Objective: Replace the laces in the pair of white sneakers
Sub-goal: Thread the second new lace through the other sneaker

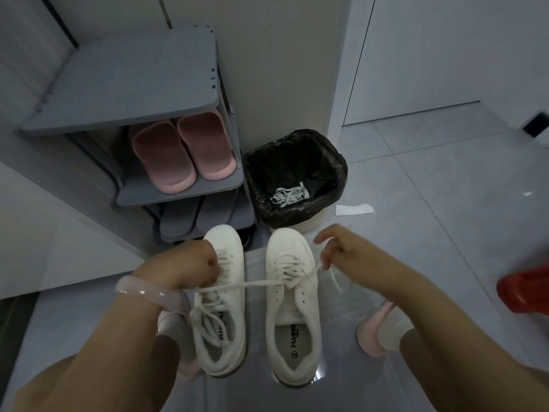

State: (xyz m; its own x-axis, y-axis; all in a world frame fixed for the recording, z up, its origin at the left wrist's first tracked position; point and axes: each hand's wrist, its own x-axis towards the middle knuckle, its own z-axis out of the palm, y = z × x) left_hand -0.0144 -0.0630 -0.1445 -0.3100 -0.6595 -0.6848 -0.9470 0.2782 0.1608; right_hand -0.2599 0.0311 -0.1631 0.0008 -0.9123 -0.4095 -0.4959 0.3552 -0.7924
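Two white sneakers stand side by side on the grey floor, toes pointing away from me. The left sneaker (221, 307) is laced, with loose loops lying over its opening. The right sneaker (292, 304) is laced too. My left hand (190, 266) grips one end of the right sneaker's white lace (261, 283), which stretches taut across the left sneaker. My right hand (338, 251) pinches the other end of that lace to the right of the shoe, its tip dangling below.
A bin lined with a black bag (326, 165) stands behind the sneakers and holds a bundle of old white laces (289, 194). A grey shoe rack (130, 84) with pink slippers (184, 153) stands at the back left. A paper strip (353, 209) lies on the floor; a red object (525, 289) sits far right.
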